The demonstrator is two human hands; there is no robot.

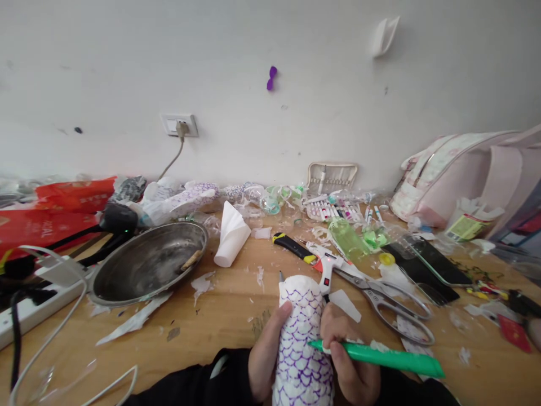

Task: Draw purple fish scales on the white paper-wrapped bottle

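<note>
My left hand grips a white paper-covered cone or bottle drawn over with purple scale marks, holding it upright at the table's near edge. My right hand holds a green marker with its tip against the right side of that white object. Both hands are at the bottom centre of the view, in dark sleeves.
Ahead lie a white glue gun, large scissors, a yellow-black utility knife, a white paper cone, a metal pan, a marker set, a phone, a power strip, and a pink bag. Paper scraps litter the wooden table.
</note>
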